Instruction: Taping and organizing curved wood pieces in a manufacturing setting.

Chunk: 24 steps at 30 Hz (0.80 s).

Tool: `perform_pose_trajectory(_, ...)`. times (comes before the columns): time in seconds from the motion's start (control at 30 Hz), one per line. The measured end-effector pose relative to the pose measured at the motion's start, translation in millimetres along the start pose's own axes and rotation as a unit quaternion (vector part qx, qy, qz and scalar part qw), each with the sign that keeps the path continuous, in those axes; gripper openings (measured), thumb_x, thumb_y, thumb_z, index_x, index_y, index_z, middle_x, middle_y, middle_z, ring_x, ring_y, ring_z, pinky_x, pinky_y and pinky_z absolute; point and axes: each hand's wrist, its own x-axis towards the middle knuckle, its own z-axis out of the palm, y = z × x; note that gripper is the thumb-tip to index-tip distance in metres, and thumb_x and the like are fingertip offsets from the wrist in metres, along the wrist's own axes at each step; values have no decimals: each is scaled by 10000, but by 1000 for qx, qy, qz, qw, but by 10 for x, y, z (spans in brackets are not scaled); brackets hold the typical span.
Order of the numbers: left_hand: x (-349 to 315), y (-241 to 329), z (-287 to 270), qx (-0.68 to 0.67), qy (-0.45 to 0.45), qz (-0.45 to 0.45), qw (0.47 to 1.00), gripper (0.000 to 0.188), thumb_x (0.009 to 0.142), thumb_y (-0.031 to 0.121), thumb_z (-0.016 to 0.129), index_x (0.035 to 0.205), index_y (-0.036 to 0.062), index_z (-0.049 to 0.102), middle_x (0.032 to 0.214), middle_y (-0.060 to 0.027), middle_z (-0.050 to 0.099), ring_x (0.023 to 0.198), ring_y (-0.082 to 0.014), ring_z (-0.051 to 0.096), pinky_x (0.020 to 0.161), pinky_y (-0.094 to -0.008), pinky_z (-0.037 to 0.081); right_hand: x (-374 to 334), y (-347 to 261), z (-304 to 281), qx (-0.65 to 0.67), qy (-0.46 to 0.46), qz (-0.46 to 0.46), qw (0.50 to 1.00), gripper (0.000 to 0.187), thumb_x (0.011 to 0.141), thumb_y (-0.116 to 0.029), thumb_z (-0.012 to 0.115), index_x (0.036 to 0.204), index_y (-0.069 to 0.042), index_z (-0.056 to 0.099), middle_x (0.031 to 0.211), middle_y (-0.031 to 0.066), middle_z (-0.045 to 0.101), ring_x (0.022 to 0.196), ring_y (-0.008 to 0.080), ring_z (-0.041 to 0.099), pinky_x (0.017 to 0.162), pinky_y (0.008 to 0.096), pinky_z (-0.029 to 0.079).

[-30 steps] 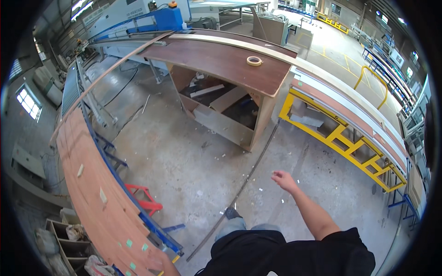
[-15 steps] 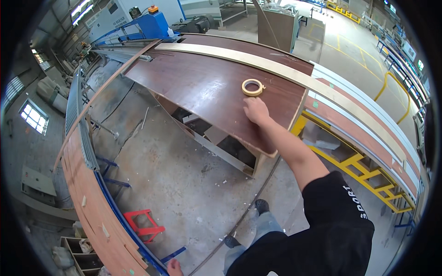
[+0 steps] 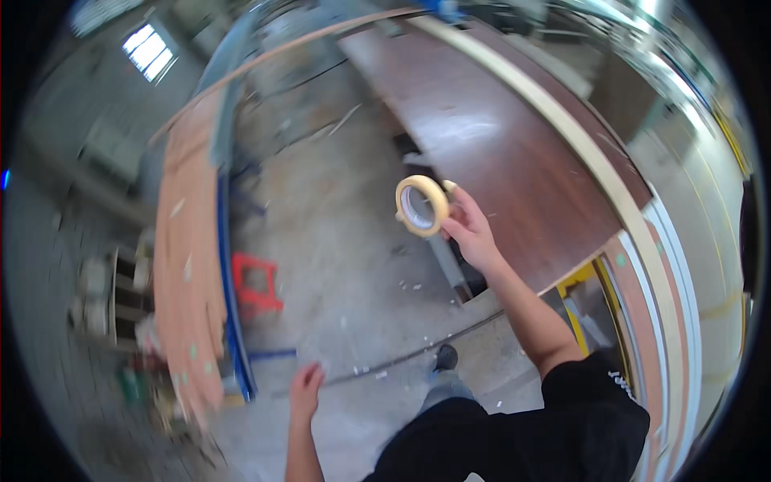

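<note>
My right hand (image 3: 470, 230) is closed on the rim of a roll of pale yellow masking tape (image 3: 440, 201). The roll hangs in the air beside the near edge of a dark reddish-brown tabletop (image 3: 514, 161), its hole partly facing me. Lower down, my left hand (image 3: 305, 389) hovers over the concrete floor with loosely bent fingers, the thumb apart. It appears to hold nothing, though motion blurs it.
A long pale wooden strip (image 3: 554, 96) lies across the tabletop and onto white and brown boards at right. On the left, thin brown strips (image 3: 190, 257) rest on a blue-framed rack. A red stool (image 3: 255, 283) stands beside that rack.
My right hand has picked the tape roll off the tabletop and brought it over the table's edge. My left hand has risen further into view. The whole view has turned left.
</note>
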Motion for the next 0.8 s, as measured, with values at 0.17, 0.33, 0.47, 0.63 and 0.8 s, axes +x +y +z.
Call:
perform_pose_trajectory(0.17, -490, 1023, -78, -264, 77, 131, 952, 449, 968, 74, 571, 1390, -28, 454, 1322, -128, 568, 1078, -232, 632, 931, -354, 529, -988, -125, 2004, 434, -31, 234, 869, 515, 1017, -85, 455, 1507, -159, 313, 1191, 145, 618, 927, 157, 643, 737, 291, 526)
perform_pose_trajectory(0.33, -1751, 370, -734, -396, 180, 141, 889, 411, 970, 64, 572, 1360, -17, 468, 1268, -134, 590, 1085, -247, 631, 908, -393, 551, -2144, -91, 3445, 488, -98, 380, 779, 399, 1034, -101, 411, 1430, -143, 406, 1129, 128, 642, 840, 164, 638, 687, 306, 525)
perform_pose_trajectory(0.47, -2800, -312, -1193, -408, 320, 158, 840, 307, 957, 68, 603, 1242, -18, 525, 1116, -119, 645, 986, -187, 644, 895, -343, 544, -3043, -55, 4306, 501, -149, 451, 723, 345, 1036, -114, 404, 1379, -123, 442, 1101, 133, 642, 770, 172, 631, 663, 312, 521)
perform_pose_trajectory(0.63, -3540, -1050, -1764, -368, 420, 115, 821, 182, 961, 87, 610, 1104, -11, 556, 1102, -112, 635, 906, -156, 626, 855, -330, 551, -3917, 70, 5014, 424, -192, 545, 697, 320, 1030, -124, 416, 1348, -93, 431, 1104, 149, 632, 744, 203, 646, 683, 329, 531)
perform_pose_trajectory(0.8, -3545, -1635, -2448, -298, 411, 132, 851, 108, 940, -26, 593, 1043, 0, 580, 1061, -108, 657, 824, -117, 613, 729, -235, 494, -4167, 511, 5615, 290, -285, 571, 713, 348, 980, -69, 534, 1319, -67, 456, 1120, 133, 623, 833, 209, 662, 784, 348, 551)
